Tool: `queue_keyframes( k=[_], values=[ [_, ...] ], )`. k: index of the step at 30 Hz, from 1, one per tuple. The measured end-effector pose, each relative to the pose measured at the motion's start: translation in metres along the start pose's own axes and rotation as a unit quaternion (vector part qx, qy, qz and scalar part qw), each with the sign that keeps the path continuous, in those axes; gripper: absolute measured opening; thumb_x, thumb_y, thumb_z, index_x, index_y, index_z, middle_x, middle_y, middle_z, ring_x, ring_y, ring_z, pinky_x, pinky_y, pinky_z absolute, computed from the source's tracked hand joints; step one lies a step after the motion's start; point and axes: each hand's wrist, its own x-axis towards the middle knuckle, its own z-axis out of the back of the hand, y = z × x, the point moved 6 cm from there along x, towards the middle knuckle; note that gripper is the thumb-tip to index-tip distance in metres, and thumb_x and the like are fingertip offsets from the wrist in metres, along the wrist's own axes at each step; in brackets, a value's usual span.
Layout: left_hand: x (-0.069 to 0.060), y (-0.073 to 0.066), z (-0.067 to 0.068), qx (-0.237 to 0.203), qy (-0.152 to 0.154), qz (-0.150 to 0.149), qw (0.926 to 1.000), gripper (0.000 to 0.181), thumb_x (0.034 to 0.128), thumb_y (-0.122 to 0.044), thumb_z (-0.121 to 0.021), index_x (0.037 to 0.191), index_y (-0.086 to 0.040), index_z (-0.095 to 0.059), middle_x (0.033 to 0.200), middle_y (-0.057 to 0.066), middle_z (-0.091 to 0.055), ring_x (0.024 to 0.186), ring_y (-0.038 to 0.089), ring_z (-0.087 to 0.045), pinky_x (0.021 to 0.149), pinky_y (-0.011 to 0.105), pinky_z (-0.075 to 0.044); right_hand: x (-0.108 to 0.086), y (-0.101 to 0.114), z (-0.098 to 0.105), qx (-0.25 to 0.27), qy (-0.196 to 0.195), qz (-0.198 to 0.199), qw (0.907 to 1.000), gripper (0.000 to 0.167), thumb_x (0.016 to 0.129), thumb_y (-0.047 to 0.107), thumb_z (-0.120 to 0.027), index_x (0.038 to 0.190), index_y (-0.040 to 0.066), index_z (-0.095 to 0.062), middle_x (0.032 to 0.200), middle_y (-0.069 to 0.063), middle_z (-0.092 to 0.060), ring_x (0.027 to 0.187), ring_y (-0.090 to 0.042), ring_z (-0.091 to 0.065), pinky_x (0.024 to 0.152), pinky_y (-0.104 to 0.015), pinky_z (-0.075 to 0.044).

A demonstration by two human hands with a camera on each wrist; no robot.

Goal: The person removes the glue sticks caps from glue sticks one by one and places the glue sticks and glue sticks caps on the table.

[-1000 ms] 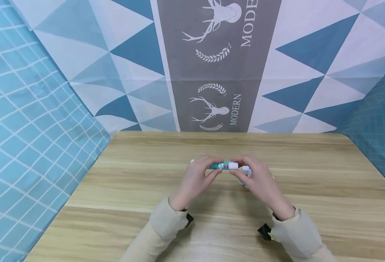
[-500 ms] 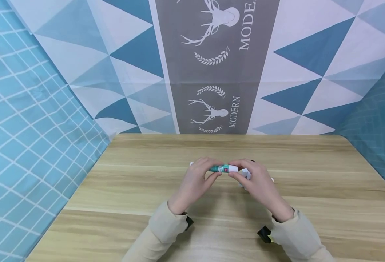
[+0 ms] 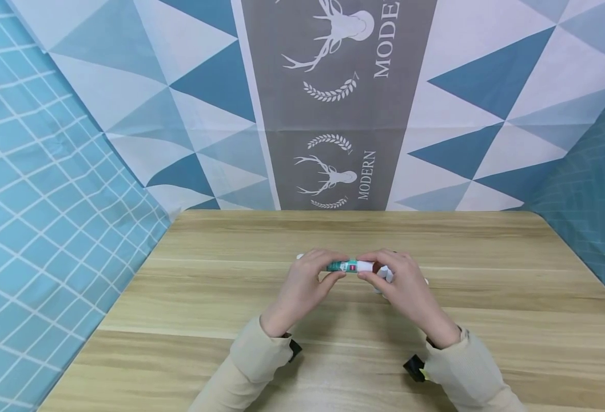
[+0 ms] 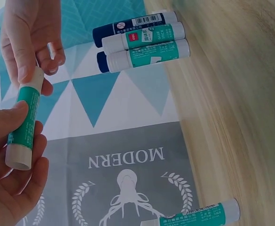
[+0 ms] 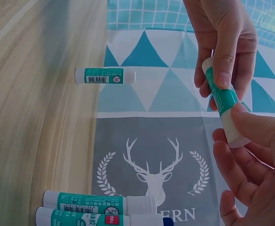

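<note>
Both hands hold one glue stick (image 3: 347,266) level above the table, green in the body with white ends. My left hand (image 3: 305,286) grips its green body between thumb and fingers. My right hand (image 3: 402,283) pinches the white end on the right. In the left wrist view, the left thumb lies over the green label of the glue stick (image 4: 27,120), and the other hand's fingers close on its upper end. The right wrist view shows the right thumb and fingertips round the white end of the glue stick (image 5: 222,101); no gap shows along it.
Behind the right hand stand several upright glue sticks (image 3: 385,273), partly hidden. Among them in the left wrist view are a navy glue stick (image 4: 135,27) and a green glue stick (image 4: 161,52). Another green glue stick (image 5: 104,76) stands apart, toward the left. Patterned cloth (image 3: 328,114) hangs behind the wooden table (image 3: 179,297).
Both hands keep their hold on the glue stick and barely move. The head view has shifted slightly.
</note>
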Motion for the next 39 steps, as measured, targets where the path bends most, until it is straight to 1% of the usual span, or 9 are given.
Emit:
queue_keyframes(
  k=[6, 12, 20, 25, 31, 35, 39],
  values=[
    [-0.001, 0.0026, -0.0012, 0.001, 0.012, 0.015, 0.9998, 0.025, 0.0772, -0.012, -0.071, 0.102, -0.011, -0.067, 0.097, -0.001, -0.068, 0.091, 0.01, -0.061, 0.081, 0.024, -0.048, 0.0003, -0.0002, -0.0009, -0.004, 0.0, 0.0, 1.0, 0.023, 0.076, 0.019, -0.072, 0.099, 0.015, -0.067, 0.075, 0.009, -0.06, 0.064, -0.002, -0.047, 0.071, -0.03, -0.031],
    [-0.0015, 0.0047, -0.0018, -0.002, 0.014, 0.025, 0.9996, 0.025, 0.0765, -0.011, -0.072, 0.101, -0.01, -0.067, 0.096, 0.0, -0.068, 0.089, 0.01, -0.062, 0.08, 0.025, -0.048, 0.0006, -0.0005, -0.0017, -0.009, 0.0, 0.007, 0.9999, 0.024, 0.075, 0.017, -0.073, 0.098, 0.013, -0.067, 0.077, 0.009, -0.061, 0.065, -0.002, -0.048, 0.071, -0.03, -0.031],
    [-0.0015, 0.005, -0.0011, 0.003, 0.007, 0.021, 0.9997, 0.023, 0.0767, -0.012, -0.072, 0.099, -0.01, -0.066, 0.093, -0.001, -0.068, 0.086, 0.01, -0.061, 0.077, 0.025, -0.048, 0.0002, -0.0028, -0.0003, 0.0, 0.0, 0.003, 1.0, 0.025, 0.074, 0.014, -0.074, 0.098, 0.016, -0.066, 0.081, 0.008, -0.062, 0.067, -0.006, -0.049, 0.073, -0.032, -0.03],
    [-0.0022, 0.0057, -0.0005, 0.005, 0.002, 0.023, 0.9997, 0.022, 0.076, -0.01, -0.072, 0.097, -0.009, -0.067, 0.092, 0.0, -0.068, 0.085, 0.011, -0.062, 0.078, 0.027, -0.048, 0.0, -0.0022, -0.0005, 0.001, -0.001, 0.009, 1.0, 0.026, 0.074, 0.013, -0.074, 0.098, 0.014, -0.065, 0.083, 0.006, -0.062, 0.068, -0.012, -0.052, 0.073, -0.032, -0.031],
    [-0.0015, 0.0071, 0.0009, -0.006, -0.008, 0.023, 0.9997, 0.021, 0.075, -0.008, -0.072, 0.095, -0.008, -0.066, 0.089, 0.0, -0.067, 0.082, 0.011, -0.061, 0.075, 0.027, -0.049, 0.0005, -0.0022, 0.0009, -0.001, -0.008, 0.01, 0.9999, 0.026, 0.073, 0.012, -0.075, 0.097, 0.013, -0.065, 0.084, 0.004, -0.062, 0.069, -0.013, -0.052, 0.072, -0.032, -0.031],
    [-0.0012, 0.0082, 0.0025, -0.009, -0.008, 0.03, 0.9995, 0.021, 0.075, -0.008, -0.071, 0.095, -0.008, -0.065, 0.089, 0.0, -0.067, 0.081, 0.01, -0.061, 0.073, 0.026, -0.05, 0.0006, -0.0035, 0.0022, -0.005, -0.009, 0.005, 0.9999, 0.026, 0.073, 0.012, -0.075, 0.097, 0.013, -0.065, 0.085, 0.004, -0.063, 0.069, -0.014, -0.052, 0.072, -0.032, -0.03],
    [-0.001, 0.0102, 0.0039, -0.005, -0.004, 0.043, 0.9991, 0.022, 0.0749, -0.009, -0.072, 0.095, -0.008, -0.064, 0.089, -0.001, -0.066, 0.079, 0.008, -0.059, 0.074, 0.027, -0.048, 0.0009, -0.0037, 0.0026, -0.01, -0.009, 0.007, 0.9999, 0.027, 0.073, 0.014, -0.074, 0.098, 0.012, -0.065, 0.085, 0.003, -0.063, 0.069, -0.014, -0.052, 0.071, -0.032, -0.03]
  ],
)
